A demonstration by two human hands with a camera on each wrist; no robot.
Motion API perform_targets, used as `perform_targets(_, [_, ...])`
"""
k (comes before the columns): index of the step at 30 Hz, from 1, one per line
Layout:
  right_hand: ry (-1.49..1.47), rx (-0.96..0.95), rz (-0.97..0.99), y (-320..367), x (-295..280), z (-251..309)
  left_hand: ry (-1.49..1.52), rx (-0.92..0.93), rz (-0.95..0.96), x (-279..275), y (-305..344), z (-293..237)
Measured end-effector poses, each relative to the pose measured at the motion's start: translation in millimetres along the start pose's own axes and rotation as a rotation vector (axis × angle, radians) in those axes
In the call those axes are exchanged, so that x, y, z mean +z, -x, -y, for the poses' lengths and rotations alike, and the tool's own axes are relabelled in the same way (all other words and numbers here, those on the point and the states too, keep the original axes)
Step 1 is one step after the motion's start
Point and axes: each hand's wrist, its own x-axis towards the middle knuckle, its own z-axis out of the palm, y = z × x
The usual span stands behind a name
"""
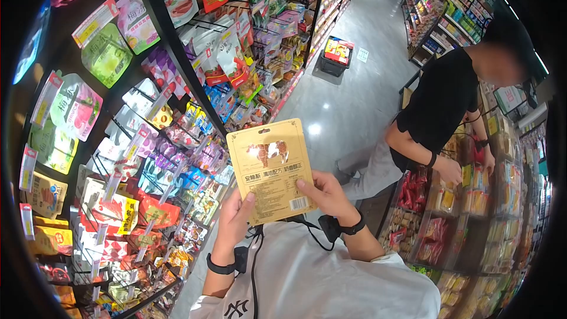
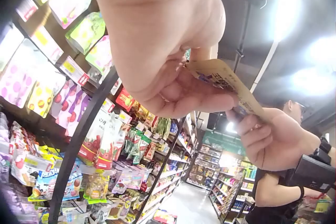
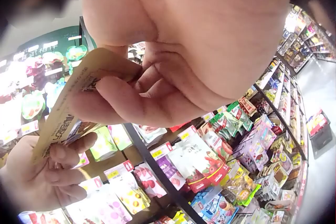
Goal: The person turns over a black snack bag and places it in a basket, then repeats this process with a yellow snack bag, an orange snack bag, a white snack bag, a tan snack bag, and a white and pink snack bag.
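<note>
A flat tan packet (image 1: pixel 271 171), printed with a brown cow figure, small text and a barcode, is held upright before the chest. My left hand (image 1: pixel 235 220) grips its lower left edge, thumb on the printed face. On the lower right edge my right hand (image 1: pixel 325 194) pinches it the same way. In the left wrist view, the left hand's (image 2: pixel 163 50) curled fingers lie behind the packet (image 2: pixel 223 79). The right wrist view shows the right hand's (image 3: pixel 173 50) fingers bent against the packet's (image 3: pixel 68 108) back.
Racks of hanging snack pouches (image 1: pixel 106 53) line the left side. A person in a black shirt (image 1: pixel 434 94) leans over the shelves of packaged food (image 1: pixel 472 195) at the right. A black basket (image 1: pixel 334 66) with a red and yellow item stands on the grey aisle floor (image 1: pixel 307 103).
</note>
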Motion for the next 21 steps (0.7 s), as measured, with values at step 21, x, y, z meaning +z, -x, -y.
perform_targets(21, [-0.117,0.047,0.033,-7.2,2.1,-1.3,0.007,-0.011,0.000,-6.0,2.1,1.6])
